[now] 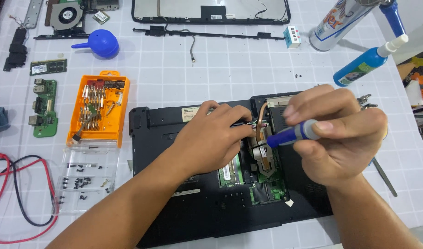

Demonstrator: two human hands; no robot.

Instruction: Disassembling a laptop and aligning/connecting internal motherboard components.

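At the far left edge we see red and black wires (18, 193) looping on the worktop (211, 69), cut off by the frame. Next come a green board (44, 108), an orange bit case (98, 108) and its clear lid (85, 177) holding small dark screws, too small to tell apart. A blue blower (101, 44) lies above them.

In the middle sits the opened laptop base (165, 216), bottom up. Our left hand (211, 138) rests on it, fingers curled down at the edge of the open bay; their tips are hidden, so we cannot tell whether they pinch anything. Just right of it a copper pipe (260, 129) and green circuitry show in the bay.

Our right hand (340, 133) is clenched round a blue screwdriver (292, 134), its tip hidden over the pipe. Beyond, two bottles (363, 64) lie at the upper right, one cut off by the frame.
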